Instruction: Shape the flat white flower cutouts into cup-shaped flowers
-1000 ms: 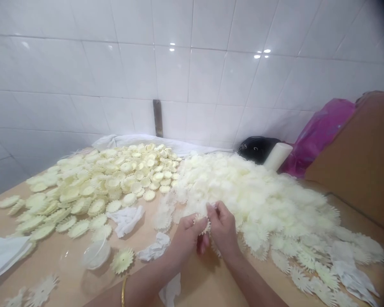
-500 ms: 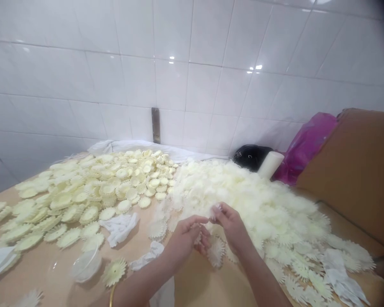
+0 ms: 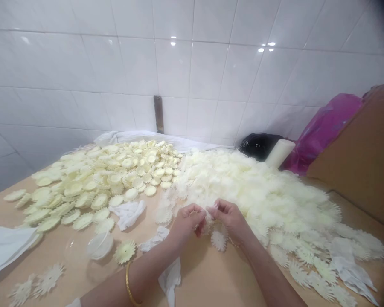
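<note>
My left hand [image 3: 188, 222] and my right hand [image 3: 228, 217] are close together at the centre, fingers pinched on a small, thin whitish piece [image 3: 206, 219] between them. A gold bangle circles my left wrist. Just below the fingers lies a pale toothed disc [image 3: 219, 240]. Behind my right hand spreads a big heap of thin, translucent toothed discs [image 3: 243, 183]. To the left is a pile of thicker, cream-yellow toothed discs [image 3: 96, 179]. One yellowish disc [image 3: 125, 251] lies near my left forearm.
A round clear tub [image 3: 100, 245] and crumpled white cloths [image 3: 127, 214] are on the tabletop [image 3: 211, 281]. At the back right stand a black bag [image 3: 257, 146], a white roll [image 3: 280, 152], a purple plastic bag [image 3: 329, 128] and a cardboard box [image 3: 358, 157]. A tiled wall rises behind.
My hands have come closer together, and my left fingers have closed from a more spread pose. The camera view has tilted down and shifted slightly left.
</note>
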{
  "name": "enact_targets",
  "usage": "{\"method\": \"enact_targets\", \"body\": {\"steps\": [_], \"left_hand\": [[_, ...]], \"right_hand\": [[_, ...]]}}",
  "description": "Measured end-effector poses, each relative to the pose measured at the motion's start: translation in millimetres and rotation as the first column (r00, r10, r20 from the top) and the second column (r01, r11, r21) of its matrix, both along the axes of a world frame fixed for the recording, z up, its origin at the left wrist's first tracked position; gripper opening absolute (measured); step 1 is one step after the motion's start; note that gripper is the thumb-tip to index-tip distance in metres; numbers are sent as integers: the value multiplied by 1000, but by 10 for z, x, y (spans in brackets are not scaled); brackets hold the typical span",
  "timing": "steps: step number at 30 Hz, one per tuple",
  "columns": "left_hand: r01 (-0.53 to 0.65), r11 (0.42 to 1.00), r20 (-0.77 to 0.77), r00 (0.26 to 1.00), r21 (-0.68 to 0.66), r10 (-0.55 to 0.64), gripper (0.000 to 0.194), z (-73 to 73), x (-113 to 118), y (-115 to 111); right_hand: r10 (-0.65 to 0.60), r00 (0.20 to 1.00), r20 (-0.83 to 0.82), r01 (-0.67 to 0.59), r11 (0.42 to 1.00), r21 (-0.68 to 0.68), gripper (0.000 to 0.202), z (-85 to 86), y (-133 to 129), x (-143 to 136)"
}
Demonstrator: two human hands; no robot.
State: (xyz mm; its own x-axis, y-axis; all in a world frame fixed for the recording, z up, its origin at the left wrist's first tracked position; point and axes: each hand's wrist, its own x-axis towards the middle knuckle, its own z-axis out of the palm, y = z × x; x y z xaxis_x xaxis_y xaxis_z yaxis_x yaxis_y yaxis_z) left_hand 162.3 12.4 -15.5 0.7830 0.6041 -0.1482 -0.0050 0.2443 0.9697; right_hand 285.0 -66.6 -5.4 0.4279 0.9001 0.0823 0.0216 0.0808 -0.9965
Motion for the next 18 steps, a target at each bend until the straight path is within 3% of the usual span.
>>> {"method": "enact_targets", "body": {"steps": [4, 6, 8, 10, 13, 15, 18], "left_hand": [[-43, 999, 1, 999, 0, 43, 24, -36, -17, 21], [-39, 998, 16, 999, -49, 40, 25, -17, -19, 15], [-43, 985, 44, 998, -164, 51, 23, 22, -13, 6], [-36, 938, 83, 994, -344, 69, 18, 64, -3, 4], [9, 854, 125, 990, -520, 66, 23, 95, 9, 16], [20, 864, 120, 992, -504, 48, 30, 92, 11, 23], [-15, 909, 74, 996, -417, 50, 29, 81, 8, 21]], "right_hand": [[-34, 995, 98, 33, 999, 14, 26, 52, -43, 23], [-129, 968, 215, 120, 991, 56, 23, 65, -59, 33], [-293, 880, 374, 254, 955, 152, 19, 51, -64, 45], [-425, 727, 540, 340, 905, 254, 14, 8, -59, 67], [-462, 563, 685, 366, 883, 295, 16, -66, -48, 114], [-480, 537, 693, 392, 870, 299, 17, -83, -49, 133], [-510, 564, 649, 408, 856, 317, 16, -39, -66, 113]]}}
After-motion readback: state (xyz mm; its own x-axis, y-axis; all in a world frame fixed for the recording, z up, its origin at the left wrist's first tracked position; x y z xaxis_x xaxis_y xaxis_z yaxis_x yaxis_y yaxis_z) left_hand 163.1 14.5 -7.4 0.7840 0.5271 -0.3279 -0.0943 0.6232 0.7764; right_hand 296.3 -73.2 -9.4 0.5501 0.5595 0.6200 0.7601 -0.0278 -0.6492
